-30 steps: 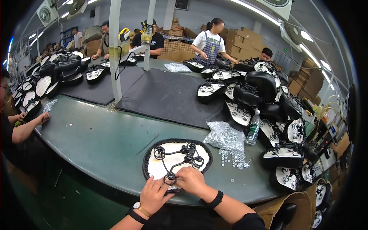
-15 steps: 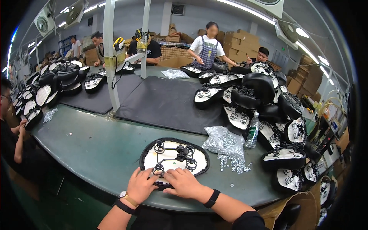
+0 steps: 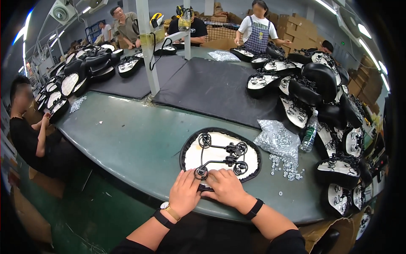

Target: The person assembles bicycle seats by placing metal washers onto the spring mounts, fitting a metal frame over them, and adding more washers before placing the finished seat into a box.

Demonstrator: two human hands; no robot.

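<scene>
- Black-rimmed and white beneath, a bike seat [image 3: 218, 149] is laid underside up near the front edge of the green table [image 3: 139, 139].
- Across its underside a black wire frame [image 3: 231, 155] with round coils is set.
- By the left hand [image 3: 184, 192], the seat's near edge is touched, fingers bent beside the nearest coil [image 3: 201, 172]; whether the coil is gripped cannot be told.
- By the right hand [image 3: 228, 188], the same edge is covered just beside it, fingers curled in; whether anything is pinched cannot be told.
- To the right, a clear bag [image 3: 277, 139] of nuts is placed, with loose nuts [image 3: 289, 169] spilled before it.
- Beside the bag a bottle [image 3: 310, 133] is stood.
- Beyond, more seats [image 3: 323, 84] are heaped, and a black mat [image 3: 220, 89] is spread.
</scene>
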